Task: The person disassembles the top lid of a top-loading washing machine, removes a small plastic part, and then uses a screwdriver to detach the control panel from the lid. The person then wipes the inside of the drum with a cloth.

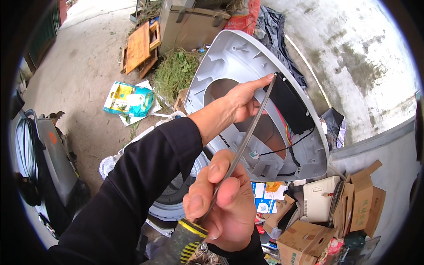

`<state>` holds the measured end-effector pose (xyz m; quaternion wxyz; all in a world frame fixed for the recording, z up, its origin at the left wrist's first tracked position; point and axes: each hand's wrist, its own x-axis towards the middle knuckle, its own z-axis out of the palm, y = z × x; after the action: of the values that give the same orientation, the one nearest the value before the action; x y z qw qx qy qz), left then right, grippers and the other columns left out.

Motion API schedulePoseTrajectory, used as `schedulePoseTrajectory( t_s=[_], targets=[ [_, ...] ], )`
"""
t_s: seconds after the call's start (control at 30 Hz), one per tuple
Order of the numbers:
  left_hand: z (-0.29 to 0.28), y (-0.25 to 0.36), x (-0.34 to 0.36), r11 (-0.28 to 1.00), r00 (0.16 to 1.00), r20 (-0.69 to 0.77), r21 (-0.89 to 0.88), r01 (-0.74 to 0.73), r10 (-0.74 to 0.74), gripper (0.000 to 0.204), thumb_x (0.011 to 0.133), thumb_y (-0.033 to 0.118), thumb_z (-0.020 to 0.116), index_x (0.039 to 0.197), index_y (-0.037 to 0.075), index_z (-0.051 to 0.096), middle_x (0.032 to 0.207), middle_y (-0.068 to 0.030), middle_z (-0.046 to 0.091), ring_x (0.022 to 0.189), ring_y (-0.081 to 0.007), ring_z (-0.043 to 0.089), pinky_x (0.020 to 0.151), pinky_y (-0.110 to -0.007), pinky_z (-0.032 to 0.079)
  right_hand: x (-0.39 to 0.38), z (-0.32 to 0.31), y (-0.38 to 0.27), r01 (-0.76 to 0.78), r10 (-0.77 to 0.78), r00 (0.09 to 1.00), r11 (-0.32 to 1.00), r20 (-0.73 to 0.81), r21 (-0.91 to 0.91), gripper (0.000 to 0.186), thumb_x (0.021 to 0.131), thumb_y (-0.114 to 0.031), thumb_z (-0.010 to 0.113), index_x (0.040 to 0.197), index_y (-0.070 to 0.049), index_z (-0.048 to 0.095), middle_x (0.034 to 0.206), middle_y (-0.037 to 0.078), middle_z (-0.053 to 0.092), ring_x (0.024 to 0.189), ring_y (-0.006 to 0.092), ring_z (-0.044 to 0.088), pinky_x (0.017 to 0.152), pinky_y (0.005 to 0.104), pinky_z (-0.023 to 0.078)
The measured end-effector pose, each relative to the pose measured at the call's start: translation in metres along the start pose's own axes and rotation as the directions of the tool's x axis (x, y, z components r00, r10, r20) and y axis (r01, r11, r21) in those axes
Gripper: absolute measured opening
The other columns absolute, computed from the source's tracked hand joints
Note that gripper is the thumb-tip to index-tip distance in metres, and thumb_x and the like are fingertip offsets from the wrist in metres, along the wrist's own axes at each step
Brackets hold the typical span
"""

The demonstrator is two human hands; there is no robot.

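The right hand is closed around the lower shaft of a long screwdriver, fingers and thumb pinching the metal just above its black-and-yellow handle. The left hand is half open, thumb stretched out to the screwdriver's tip and fingers partly curled; whether it grips anything I cannot tell.

The tip is at the upper end of a black box, which sits along the right side of a large pale grey plastic cover. Red and yellow wires run beside the box, and a thin black cable leads to a small white connector — all inside the cover, which stands tilted, hollow side toward the person.

Below the left forearm is a round grey tub. Farther out lie cut grass, a teal-and-yellow bag and a wooden stool. At lower right — near the stained wall — are cardboard boxes and a cream plastic casing.
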<state>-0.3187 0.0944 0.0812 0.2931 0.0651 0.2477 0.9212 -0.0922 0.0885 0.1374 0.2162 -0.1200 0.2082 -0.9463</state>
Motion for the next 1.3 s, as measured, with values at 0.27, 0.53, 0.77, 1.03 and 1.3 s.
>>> schedulePoseTrajectory(
  t_s=[0.27,0.53,0.77,1.03,1.3],
  targets=[
    [-0.002,-0.004,0.003,0.999,1.000,-0.007,-0.032,-0.001,0.001,0.034,0.086,0.045,0.078,0.105,0.018,0.070,0.094,0.0022,0.073,0.073,-0.0152,0.069,0.069,-0.036,0.055,0.004,-0.008,0.004,-0.011,0.013,1.000,0.989,0.011,-0.150,0.027,0.103,-0.025,0.058,0.116,-0.001,0.054,0.091,0.022,0.067,0.056,0.0189,0.060,0.052,0.0290,0.053],
    [0.003,0.000,-0.005,1.000,1.000,0.013,-0.025,-0.010,0.010,0.036,0.090,0.044,0.075,0.112,0.017,0.070,0.102,0.0008,0.073,0.082,-0.0163,0.071,0.076,-0.036,0.057,0.002,-0.011,-0.002,-0.016,0.016,1.000,0.992,0.001,-0.129,0.036,0.101,-0.020,0.060,0.131,-0.002,0.051,0.099,0.024,0.067,0.087,0.0341,0.071,0.080,0.0446,0.060],
    [0.005,0.000,-0.009,1.000,1.000,-0.003,0.008,-0.029,0.029,0.043,0.088,0.049,0.074,0.117,0.017,0.069,0.115,-0.0001,0.071,0.106,-0.0158,0.066,0.091,-0.039,0.053,0.014,0.004,-0.011,-0.005,0.007,1.000,0.996,0.026,-0.086,0.039,0.103,-0.001,0.042,0.142,-0.005,0.038,0.109,0.027,0.063,0.100,0.0429,0.069,0.089,0.0534,0.057],
    [0.004,0.000,-0.008,1.000,0.999,-0.035,-0.009,-0.009,0.009,0.034,0.095,0.041,0.069,0.119,0.018,0.069,0.112,0.0022,0.071,0.099,-0.0180,0.070,0.090,-0.041,0.057,0.020,-0.009,-0.019,-0.002,0.010,0.998,0.991,0.060,-0.133,0.020,0.105,-0.014,0.050,0.122,-0.004,0.048,0.106,0.025,0.063,0.093,0.0404,0.070,0.074,0.0486,0.062],
    [-0.001,-0.005,-0.004,0.999,1.000,0.003,0.049,-0.013,0.013,0.049,0.083,0.057,0.077,0.113,0.018,0.070,0.108,0.0023,0.071,0.102,-0.0115,0.063,0.089,-0.035,0.050,0.022,-0.012,-0.031,-0.004,0.006,1.000,0.962,0.006,-0.273,0.032,0.102,-0.008,0.056,0.133,0.001,0.050,0.108,0.022,0.069,0.095,0.0341,0.072,0.081,0.0455,0.063]
  ],
)
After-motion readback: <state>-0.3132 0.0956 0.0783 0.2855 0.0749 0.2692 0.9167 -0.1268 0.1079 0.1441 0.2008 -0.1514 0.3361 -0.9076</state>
